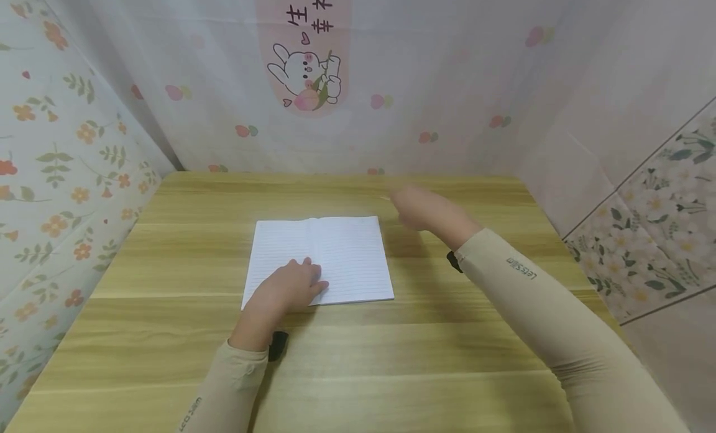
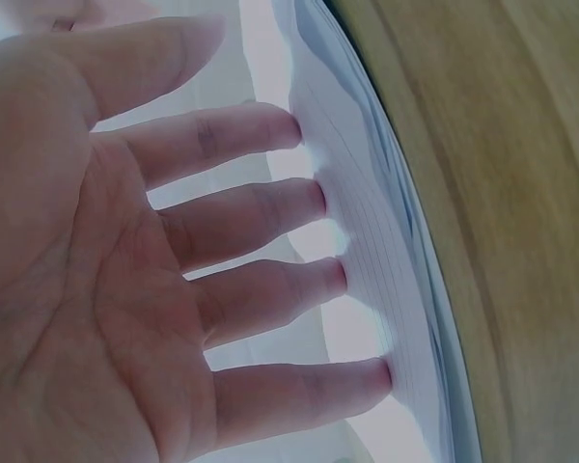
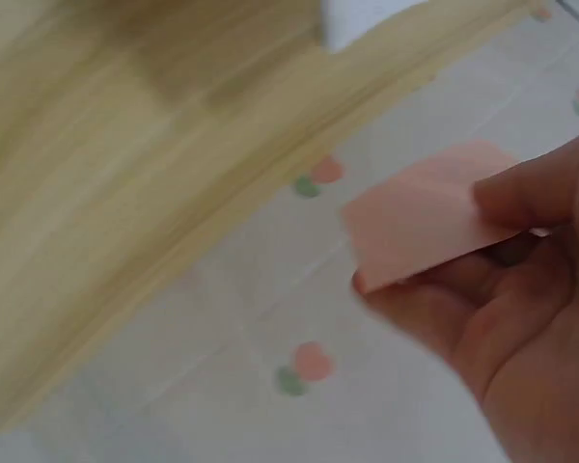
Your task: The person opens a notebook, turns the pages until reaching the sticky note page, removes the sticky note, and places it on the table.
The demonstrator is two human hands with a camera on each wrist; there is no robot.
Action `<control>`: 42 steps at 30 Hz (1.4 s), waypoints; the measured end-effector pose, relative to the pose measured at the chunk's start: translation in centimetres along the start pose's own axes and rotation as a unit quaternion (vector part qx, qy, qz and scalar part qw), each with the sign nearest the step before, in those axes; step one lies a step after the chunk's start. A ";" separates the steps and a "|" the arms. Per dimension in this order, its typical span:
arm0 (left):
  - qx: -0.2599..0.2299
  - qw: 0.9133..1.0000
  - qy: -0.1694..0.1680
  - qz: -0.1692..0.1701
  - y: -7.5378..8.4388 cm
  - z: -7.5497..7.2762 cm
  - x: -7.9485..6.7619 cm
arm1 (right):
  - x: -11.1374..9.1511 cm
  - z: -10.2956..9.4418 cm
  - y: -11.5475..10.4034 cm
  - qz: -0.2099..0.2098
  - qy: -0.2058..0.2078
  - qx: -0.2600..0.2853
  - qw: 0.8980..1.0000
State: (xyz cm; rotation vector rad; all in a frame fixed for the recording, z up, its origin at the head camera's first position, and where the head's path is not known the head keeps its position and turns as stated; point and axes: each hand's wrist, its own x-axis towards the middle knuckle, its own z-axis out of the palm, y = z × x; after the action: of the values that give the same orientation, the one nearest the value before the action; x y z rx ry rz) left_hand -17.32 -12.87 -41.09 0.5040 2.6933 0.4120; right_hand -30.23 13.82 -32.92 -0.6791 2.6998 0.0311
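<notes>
An open lined notebook point(image 1: 352, 253) lies on the wooden table. My left hand point(image 1: 288, 282) rests on its left page by the centre fold. In the left wrist view the fingers of that hand point(image 2: 241, 222) are extended, with their tips against the lined page point(image 2: 352, 183). Above the table, to the right of the notebook's far corner, is my right hand point(image 1: 425, 212), blurred. The right wrist view shows this hand point(image 3: 521, 280) pinching a small flat pink slip of paper point(image 3: 415, 222) between thumb and fingers. From the head, the slip is barely visible.
The wooden table point(image 1: 447, 364) extends around the notebook. A white curtain with a rabbit print point(image 1: 304, 72) hangs along its far edge. Floral cloth point(image 1: 73, 191) hangs on the left, and a panel with printed flowers point(image 1: 660, 222) stands on the right.
</notes>
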 end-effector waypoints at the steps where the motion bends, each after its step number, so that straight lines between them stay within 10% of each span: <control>1: -0.001 1.000 0.001 0.000 0.0 0.0 0.0 | -0.3 0.4 0.6 0.011 -0.006 -0.016 1.000; 8: 0.003 1.000 0.001 -0.005 -0.2 0.1 0.0 | -1.4 3.8 3.3 0.016 -0.012 -0.090 0.996; 27: 0.002 1.000 0.012 0.002 0.1 0.5 0.2 | -0.9 8.2 2.2 0.090 -0.098 0.025 0.991; 34: -0.003 1.000 0.010 -0.003 0.1 0.5 0.2 | -1.2 9.0 2.2 0.030 -0.082 0.015 0.996; 42: -0.003 1.000 0.001 -0.009 -0.1 0.3 0.2 | -2.1 9.4 7.3 0.004 -0.043 0.029 0.999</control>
State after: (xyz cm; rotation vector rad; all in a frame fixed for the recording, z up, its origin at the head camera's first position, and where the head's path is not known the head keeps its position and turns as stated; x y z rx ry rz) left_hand -17.42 -12.79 -41.46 0.4767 2.6959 0.4157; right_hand -28.69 22.22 -41.44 -0.6350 2.6112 -0.0160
